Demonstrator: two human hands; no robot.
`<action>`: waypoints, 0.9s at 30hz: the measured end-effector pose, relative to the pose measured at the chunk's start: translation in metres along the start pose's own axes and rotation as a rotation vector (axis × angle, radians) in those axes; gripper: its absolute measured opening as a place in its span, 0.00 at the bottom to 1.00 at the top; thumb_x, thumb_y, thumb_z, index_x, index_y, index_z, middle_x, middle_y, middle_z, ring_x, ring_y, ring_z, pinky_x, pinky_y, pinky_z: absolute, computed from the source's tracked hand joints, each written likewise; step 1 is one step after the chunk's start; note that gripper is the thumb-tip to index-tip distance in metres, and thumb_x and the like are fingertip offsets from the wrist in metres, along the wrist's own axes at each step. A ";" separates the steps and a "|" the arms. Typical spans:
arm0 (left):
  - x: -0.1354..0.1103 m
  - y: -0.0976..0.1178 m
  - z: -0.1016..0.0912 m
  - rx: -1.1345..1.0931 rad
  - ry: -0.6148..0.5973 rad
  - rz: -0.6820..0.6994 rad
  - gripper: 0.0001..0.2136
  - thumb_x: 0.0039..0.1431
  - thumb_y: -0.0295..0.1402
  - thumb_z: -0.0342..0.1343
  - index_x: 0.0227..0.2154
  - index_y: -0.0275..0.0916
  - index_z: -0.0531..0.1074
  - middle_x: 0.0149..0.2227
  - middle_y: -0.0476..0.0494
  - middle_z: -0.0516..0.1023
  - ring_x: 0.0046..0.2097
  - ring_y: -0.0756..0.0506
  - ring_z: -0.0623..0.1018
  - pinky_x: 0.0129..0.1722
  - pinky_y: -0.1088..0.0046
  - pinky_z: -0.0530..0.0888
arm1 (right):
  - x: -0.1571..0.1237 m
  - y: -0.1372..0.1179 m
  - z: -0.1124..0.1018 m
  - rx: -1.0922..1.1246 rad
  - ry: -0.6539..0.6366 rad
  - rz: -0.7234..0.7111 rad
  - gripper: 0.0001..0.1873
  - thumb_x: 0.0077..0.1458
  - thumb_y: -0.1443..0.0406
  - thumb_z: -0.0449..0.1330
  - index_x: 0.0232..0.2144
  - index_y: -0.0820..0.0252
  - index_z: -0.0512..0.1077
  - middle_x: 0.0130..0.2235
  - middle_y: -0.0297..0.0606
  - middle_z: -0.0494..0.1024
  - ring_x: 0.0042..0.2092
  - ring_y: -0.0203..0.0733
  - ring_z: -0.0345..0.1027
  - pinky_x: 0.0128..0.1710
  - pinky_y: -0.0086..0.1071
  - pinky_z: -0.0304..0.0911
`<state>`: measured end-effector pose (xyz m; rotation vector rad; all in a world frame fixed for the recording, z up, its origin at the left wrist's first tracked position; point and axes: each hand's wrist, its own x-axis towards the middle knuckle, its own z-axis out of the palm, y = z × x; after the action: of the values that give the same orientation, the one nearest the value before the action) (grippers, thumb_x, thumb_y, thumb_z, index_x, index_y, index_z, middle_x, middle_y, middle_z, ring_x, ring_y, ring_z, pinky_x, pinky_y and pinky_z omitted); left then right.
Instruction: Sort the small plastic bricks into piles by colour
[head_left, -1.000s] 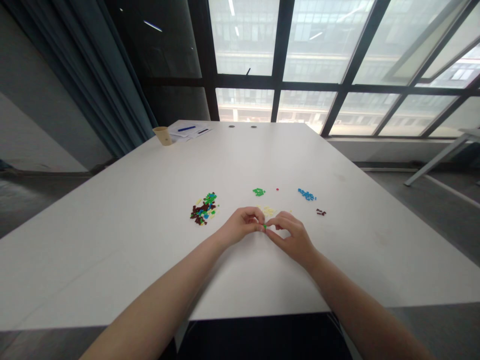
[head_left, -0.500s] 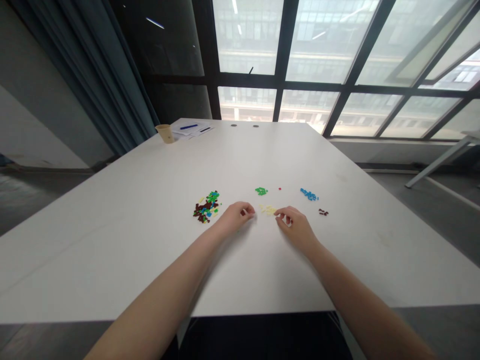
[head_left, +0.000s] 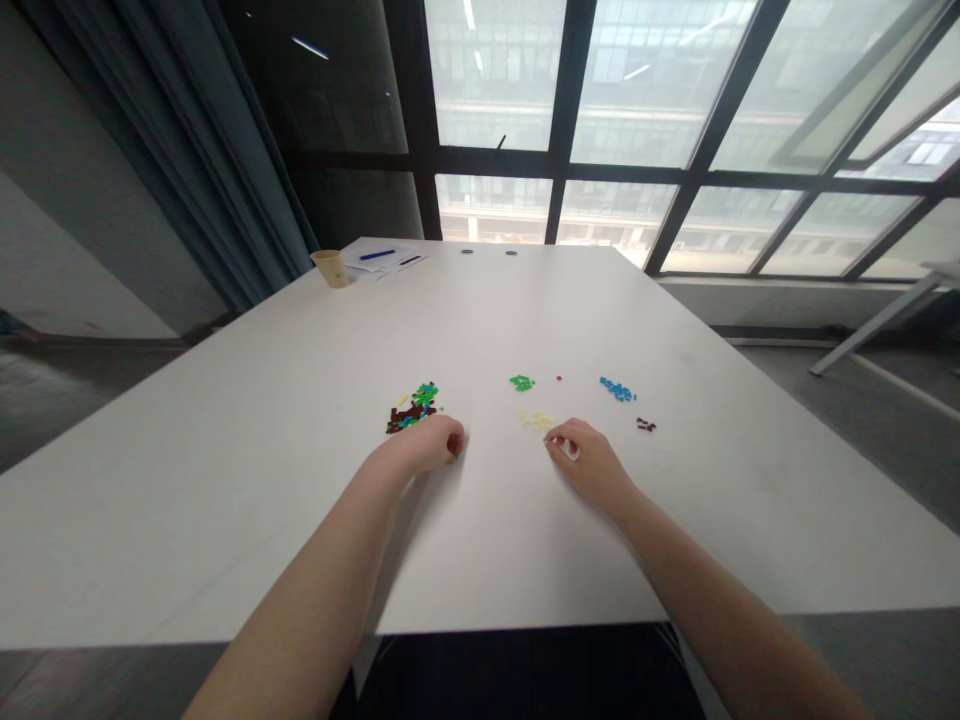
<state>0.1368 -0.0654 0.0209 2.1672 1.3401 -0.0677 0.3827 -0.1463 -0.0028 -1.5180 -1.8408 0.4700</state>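
My left hand (head_left: 429, 446) rests at the lower right edge of a mixed pile of tiny plastic bricks (head_left: 412, 411) in green, dark red, blue and yellow. Its fingers are curled, with small dark red and green specks at the fingertips. I cannot tell whether it holds them. My right hand (head_left: 589, 462) lies just below and to the right of a small patch of pale yellow bricks (head_left: 536, 421). Its fingers are curled too, with a small whitish speck by them. That speck is too small to identify.
Both hands are over a white table (head_left: 225, 470). Beyond them lie a green brick group (head_left: 522, 382), a single red piece (head_left: 559, 378), a blue group (head_left: 618, 389) and a few dark brown pieces (head_left: 646, 424). A paper cup (head_left: 330, 268) and papers (head_left: 382, 258) stand at the far end.
My left hand has moved left to the mixed pile, away from my right hand. My right hand has shifted only slightly. Over the past second, the hands have moved apart from fingertips together around a small green piece.
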 end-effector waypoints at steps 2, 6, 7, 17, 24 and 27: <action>0.000 0.002 0.000 0.009 -0.002 0.025 0.06 0.38 0.25 0.52 0.22 0.38 0.71 0.25 0.48 0.73 0.28 0.48 0.71 0.26 0.75 0.63 | 0.000 0.000 0.000 0.004 -0.001 -0.003 0.07 0.48 0.69 0.53 0.27 0.60 0.72 0.28 0.35 0.70 0.29 0.34 0.60 0.32 0.29 0.57; 0.000 0.006 -0.001 -0.088 -0.009 0.145 0.07 0.43 0.28 0.50 0.26 0.38 0.71 0.29 0.47 0.75 0.32 0.48 0.72 0.30 0.75 0.66 | 0.000 0.000 0.000 0.001 -0.001 -0.005 0.07 0.48 0.69 0.53 0.27 0.59 0.71 0.28 0.35 0.70 0.29 0.34 0.60 0.33 0.29 0.57; 0.000 0.008 -0.002 -0.122 -0.004 0.172 0.07 0.44 0.29 0.50 0.27 0.38 0.70 0.30 0.47 0.74 0.32 0.48 0.72 0.31 0.75 0.66 | 0.000 -0.001 0.000 0.000 -0.003 -0.007 0.07 0.48 0.69 0.53 0.26 0.59 0.71 0.28 0.35 0.70 0.29 0.34 0.60 0.32 0.29 0.57; -0.009 0.048 -0.001 -0.508 0.344 0.456 0.07 0.53 0.34 0.51 0.31 0.37 0.71 0.34 0.44 0.75 0.36 0.49 0.74 0.38 0.73 0.70 | 0.000 -0.006 -0.001 0.016 -0.004 -0.029 0.06 0.49 0.69 0.54 0.27 0.60 0.71 0.28 0.35 0.70 0.29 0.34 0.60 0.32 0.29 0.57; -0.012 0.064 0.010 -0.654 0.413 0.480 0.06 0.49 0.31 0.56 0.31 0.36 0.71 0.32 0.44 0.77 0.33 0.50 0.75 0.35 0.75 0.71 | -0.001 -0.004 0.000 0.021 -0.013 -0.054 0.06 0.49 0.69 0.54 0.27 0.59 0.72 0.28 0.35 0.70 0.29 0.34 0.60 0.31 0.29 0.58; -0.013 0.067 0.011 -0.629 0.408 0.471 0.03 0.49 0.30 0.56 0.27 0.36 0.71 0.29 0.46 0.77 0.32 0.50 0.75 0.34 0.75 0.71 | -0.001 -0.007 -0.001 0.031 0.007 -0.080 0.07 0.49 0.69 0.54 0.28 0.59 0.72 0.28 0.34 0.70 0.29 0.34 0.60 0.31 0.29 0.58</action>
<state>0.1887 -0.1026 0.0462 1.9210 0.8390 0.8953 0.3785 -0.1487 0.0023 -1.4177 -1.8732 0.4529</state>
